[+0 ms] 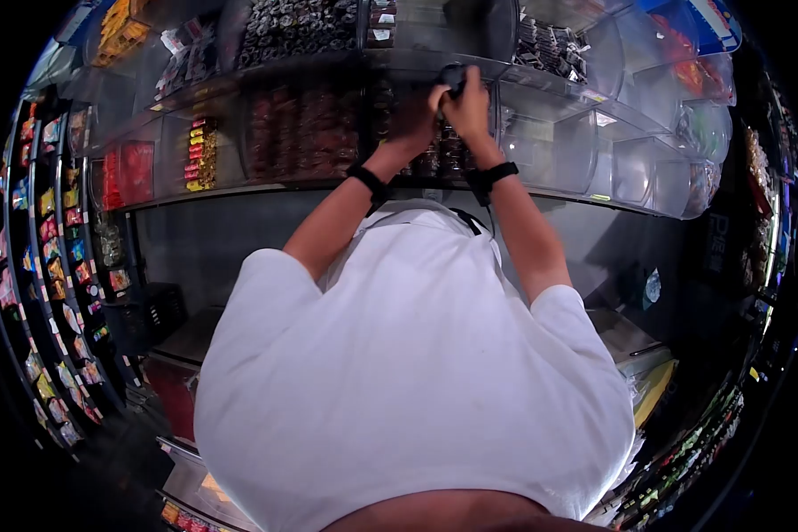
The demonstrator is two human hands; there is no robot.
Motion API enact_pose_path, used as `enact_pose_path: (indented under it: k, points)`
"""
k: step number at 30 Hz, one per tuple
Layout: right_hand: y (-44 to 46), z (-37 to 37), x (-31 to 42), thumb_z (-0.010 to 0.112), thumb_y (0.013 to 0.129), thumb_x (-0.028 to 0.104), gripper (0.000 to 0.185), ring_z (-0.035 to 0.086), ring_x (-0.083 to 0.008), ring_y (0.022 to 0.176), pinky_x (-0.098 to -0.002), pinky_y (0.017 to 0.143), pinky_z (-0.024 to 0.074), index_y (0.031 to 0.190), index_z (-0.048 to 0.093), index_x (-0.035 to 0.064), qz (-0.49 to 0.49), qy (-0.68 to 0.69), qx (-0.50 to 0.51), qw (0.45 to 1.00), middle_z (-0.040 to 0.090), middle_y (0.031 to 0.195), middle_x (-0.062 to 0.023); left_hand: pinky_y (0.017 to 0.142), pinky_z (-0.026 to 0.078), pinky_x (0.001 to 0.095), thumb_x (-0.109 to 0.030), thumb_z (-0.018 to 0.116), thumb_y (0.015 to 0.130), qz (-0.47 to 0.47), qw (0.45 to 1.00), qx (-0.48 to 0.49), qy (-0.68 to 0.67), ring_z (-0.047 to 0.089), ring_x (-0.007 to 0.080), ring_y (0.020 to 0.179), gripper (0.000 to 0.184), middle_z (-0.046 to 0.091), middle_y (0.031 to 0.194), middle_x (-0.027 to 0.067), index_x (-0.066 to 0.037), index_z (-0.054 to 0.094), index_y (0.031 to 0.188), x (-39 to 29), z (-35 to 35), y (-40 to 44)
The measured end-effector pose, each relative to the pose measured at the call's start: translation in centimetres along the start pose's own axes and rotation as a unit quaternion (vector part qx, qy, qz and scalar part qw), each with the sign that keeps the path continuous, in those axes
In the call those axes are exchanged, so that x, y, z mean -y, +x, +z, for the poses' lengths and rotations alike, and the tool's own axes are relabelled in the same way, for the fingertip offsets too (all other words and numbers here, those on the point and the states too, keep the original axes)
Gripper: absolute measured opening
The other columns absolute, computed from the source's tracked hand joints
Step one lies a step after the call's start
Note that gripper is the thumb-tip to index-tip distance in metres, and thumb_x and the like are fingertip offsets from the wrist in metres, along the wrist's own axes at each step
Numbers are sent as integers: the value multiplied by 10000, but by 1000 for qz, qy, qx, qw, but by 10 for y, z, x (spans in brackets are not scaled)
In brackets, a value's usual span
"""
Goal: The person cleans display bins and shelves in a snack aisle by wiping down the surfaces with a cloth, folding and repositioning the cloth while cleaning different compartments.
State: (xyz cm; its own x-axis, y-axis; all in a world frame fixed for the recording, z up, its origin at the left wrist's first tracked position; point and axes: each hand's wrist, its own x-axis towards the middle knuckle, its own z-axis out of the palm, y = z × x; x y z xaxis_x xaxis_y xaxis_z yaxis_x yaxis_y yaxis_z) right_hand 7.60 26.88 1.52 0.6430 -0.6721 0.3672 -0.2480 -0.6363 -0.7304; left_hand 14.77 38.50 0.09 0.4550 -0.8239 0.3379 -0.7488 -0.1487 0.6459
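Both of my hands reach forward over the lower row of clear bins, close together. My right hand is closed around a small black object, whose details are too dark to tell. Just left of it, my left hand is held near the same object; its fingers are in shadow and partly hidden, so its grip is unclear. Beneath the hands lie dark wrapped packets in a bin. A black band circles each wrist.
Clear bins hold dark red packets, yellow and red sweets, red packs and black-and-white wrapped pieces. A bin edge runs below the hands. Hanging snack racks stand at the left.
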Motion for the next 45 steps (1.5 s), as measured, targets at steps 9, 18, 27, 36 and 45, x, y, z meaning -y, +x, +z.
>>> enact_pose_path:
  k: [9, 18, 27, 36, 45]
  points:
    - [-36, 153, 33, 577, 808, 46, 356, 544, -470, 1016, -515, 859, 454, 1139, 467, -25, -178, 20, 180, 967, 565, 1079, -276, 810, 497, 536, 23, 568, 752, -120, 992, 25, 38, 585, 473, 964, 532, 615, 1022, 297, -2, 488, 1278, 85, -67, -113]
    - [-63, 113, 88, 573, 829, 84, 544, 606, -498, 979, -550, 835, 503, 1342, 407, 15, -76, -138, 398, 904, 630, 1072, -302, 854, 498, 505, 39, 610, 717, -179, 974, 132, -30, 585, 461, 1039, 771, 608, 1116, 296, 24, 290, 1419, 68, -86, -153]
    - [-24, 123, 71, 578, 858, 146, 488, 619, -505, 895, -577, 751, 496, 1290, 413, -10, -155, -3, 331, 931, 641, 936, -333, 860, 497, 512, 26, 639, 708, -201, 973, 116, -2, 581, 463, 1047, 689, 623, 1085, 294, 32, 379, 1345, 63, -85, -110]
    - [-66, 128, 67, 579, 834, 135, 468, 611, -507, 922, -564, 793, 493, 1255, 441, -15, -164, -20, 459, 873, 632, 943, -338, 834, 489, 482, -25, 655, 730, -280, 949, 145, -20, 587, 448, 980, 944, 608, 1014, 302, 126, 87, 1469, 52, -62, -175]
    - [-53, 121, 55, 590, 834, 128, 401, 629, -484, 795, -559, 681, 500, 1155, 450, -66, -177, 60, 427, 885, 628, 807, -306, 843, 472, 518, -4, 572, 697, -307, 949, 73, 6, 568, 476, 1005, 876, 586, 1019, 349, 154, 113, 1426, 38, -46, -153]
